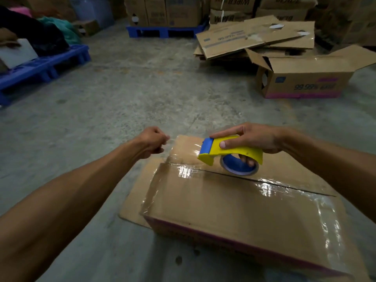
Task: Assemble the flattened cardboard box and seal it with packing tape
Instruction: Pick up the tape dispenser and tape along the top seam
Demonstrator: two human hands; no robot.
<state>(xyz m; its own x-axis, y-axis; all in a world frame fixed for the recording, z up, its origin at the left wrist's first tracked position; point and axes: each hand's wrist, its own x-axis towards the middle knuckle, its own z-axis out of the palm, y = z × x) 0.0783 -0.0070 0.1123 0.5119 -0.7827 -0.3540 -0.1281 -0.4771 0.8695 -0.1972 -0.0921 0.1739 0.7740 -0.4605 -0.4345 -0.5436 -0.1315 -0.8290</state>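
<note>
Box is sitting on the floor on a flat sheet of cardboard, its top flaps folded shut and glossy tape already crossing the centre seam, so the sealing looks well along. Over the box's far edge the right hand is gripping the yellow dispenser, fingers hooked through the roll, blade end tipped toward the far-left corner. Just beyond that corner the left hand is curled and seems to be pinching the clear tape end, probably keeping the strip taut for laying down.
</note>
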